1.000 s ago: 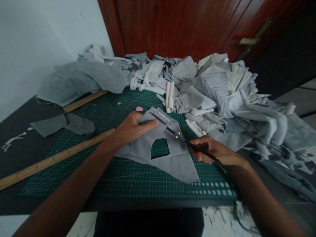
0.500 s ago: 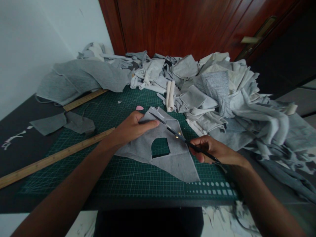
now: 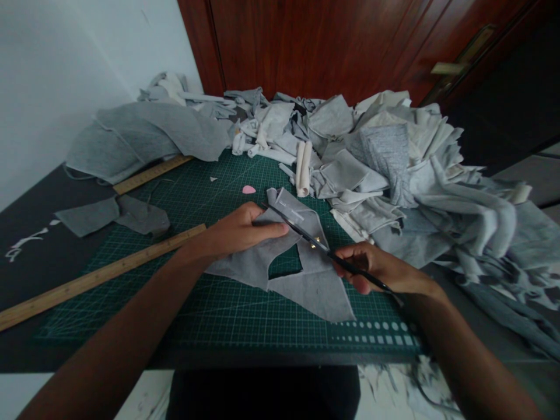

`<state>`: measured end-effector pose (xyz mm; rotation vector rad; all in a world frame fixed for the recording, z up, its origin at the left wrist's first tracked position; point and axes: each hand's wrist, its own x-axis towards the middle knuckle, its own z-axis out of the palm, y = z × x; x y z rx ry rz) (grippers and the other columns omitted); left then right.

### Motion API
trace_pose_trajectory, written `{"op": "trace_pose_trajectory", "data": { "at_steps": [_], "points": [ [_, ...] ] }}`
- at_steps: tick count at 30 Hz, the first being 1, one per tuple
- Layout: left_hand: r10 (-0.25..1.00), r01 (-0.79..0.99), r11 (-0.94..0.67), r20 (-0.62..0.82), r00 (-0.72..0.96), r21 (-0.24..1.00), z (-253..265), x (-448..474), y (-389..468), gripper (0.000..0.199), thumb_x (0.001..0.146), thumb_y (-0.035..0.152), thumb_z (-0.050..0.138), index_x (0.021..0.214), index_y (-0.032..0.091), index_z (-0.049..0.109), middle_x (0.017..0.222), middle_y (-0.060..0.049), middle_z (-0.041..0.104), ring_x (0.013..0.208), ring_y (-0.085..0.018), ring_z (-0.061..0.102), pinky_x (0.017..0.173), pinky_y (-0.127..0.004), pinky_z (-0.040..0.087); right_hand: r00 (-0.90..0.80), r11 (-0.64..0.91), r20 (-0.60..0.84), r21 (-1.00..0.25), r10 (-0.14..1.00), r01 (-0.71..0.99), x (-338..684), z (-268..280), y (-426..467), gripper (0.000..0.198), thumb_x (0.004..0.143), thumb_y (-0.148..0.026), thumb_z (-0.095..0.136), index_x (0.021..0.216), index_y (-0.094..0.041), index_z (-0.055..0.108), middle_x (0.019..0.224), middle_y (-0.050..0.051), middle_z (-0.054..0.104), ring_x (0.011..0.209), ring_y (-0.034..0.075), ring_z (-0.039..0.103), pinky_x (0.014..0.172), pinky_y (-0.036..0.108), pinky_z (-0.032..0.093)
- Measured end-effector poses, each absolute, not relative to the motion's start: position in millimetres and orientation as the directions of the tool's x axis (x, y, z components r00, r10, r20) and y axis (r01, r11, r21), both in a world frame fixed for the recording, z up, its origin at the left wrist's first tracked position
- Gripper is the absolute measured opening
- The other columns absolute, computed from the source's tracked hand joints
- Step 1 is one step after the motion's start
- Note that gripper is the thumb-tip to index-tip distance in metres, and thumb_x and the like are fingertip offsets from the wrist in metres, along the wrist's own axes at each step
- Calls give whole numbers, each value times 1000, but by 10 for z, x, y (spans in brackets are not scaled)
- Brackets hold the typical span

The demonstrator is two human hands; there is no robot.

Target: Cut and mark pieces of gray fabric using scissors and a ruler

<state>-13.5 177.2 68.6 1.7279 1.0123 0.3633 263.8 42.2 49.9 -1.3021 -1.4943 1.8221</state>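
A grey piece of fabric lies on the green cutting mat, with a hole in its middle through which the mat shows. My left hand grips the fabric's upper left part, thumb on top and fingers underneath, partly hidden. In my right hand are dark scissors with a brass-coloured pivot. Their blades look closed or nearly so and lie slantwise across the upper fabric, tips just beyond my left thumb. White marks show on the fabric above the blades.
Grey and white cloth scraps pile up along the back and right. One wooden ruler lies at the left, another ruler sits partly under grey cloth. A pink chalk piece rests beyond my left hand.
The scissor blades have come together across the fabric. My left thumb has moved slightly right and down, and the hole looks narrower as the cloth above it shifts down.
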Motion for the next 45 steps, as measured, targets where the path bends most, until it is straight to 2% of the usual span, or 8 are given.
{"op": "trace_pose_trajectory", "data": {
  "at_steps": [5,10,15,21,24,35,40,45],
  "points": [
    [760,449,-48,-259,596,892,679,-126,1768,30,71,47,80,64,20,70,61,1,61,54,-14,53,45,-24,35,-447,-344,-396,-918,803,196,2606,528,423,70,57,-78,89,80,-18,60,64,-5,57,54,8,44,51,22,38],
    [718,394,-2,-273,640,919,677,-118,1766,32,74,47,78,63,19,68,60,1,60,53,-13,53,48,-25,35,-442,-349,-416,-909,795,229,2580,574,419,61,64,-69,91,78,-19,58,59,-7,53,53,8,43,52,23,38],
    [706,394,8,-284,649,919,667,-115,1771,34,74,50,76,65,19,67,59,1,59,53,-14,51,49,-25,33,-423,-338,-420,-906,803,256,2580,541,417,55,68,-61,92,81,-18,60,69,-3,60,60,10,50,55,23,41],
    [736,478,-5,-320,596,879,666,-111,1780,38,72,55,75,65,18,66,62,1,56,57,-15,50,52,-27,33,-438,-319,-382,-924,814,213,2592,489,418,67,60,-72,91,83,-17,61,72,-1,60,63,11,51,55,23,40],
    [728,462,-1,-316,608,887,668,-105,1777,38,72,54,76,63,19,66,60,1,55,57,-14,48,52,-27,31,-439,-311,-384,-922,812,231,2592,489,425,69,61,-76,88,85,-17,62,75,0,61,65,11,51,56,23,39],
    [729,411,-2,-280,624,912,641,-98,1750,33,73,51,77,67,19,69,62,1,60,57,-14,51,49,-26,32,-435,-270,-338,-939,835,211,2560,489,391,66,72,-78,80,87,-17,61,77,-1,55,65,10,45,55,23,35],
    [708,342,-29,-222,670,939,651,-79,1735,29,76,45,76,66,20,69,62,2,60,56,-13,50,49,-25,33,-439,-268,-333,-941,834,205,2546,489,395,67,70,-78,81,87,-17,62,76,-1,54,64,10,44,54,23,33],
    [711,355,-27,-232,664,934,638,-79,1748,30,76,47,76,67,19,69,62,3,60,56,-12,49,49,-25,32,-444,-253,-311,-949,840,186,2548,444,410,64,71,-75,82,85,-17,61,74,-2,54,61,8,42,52,22,31]
  ]
}}
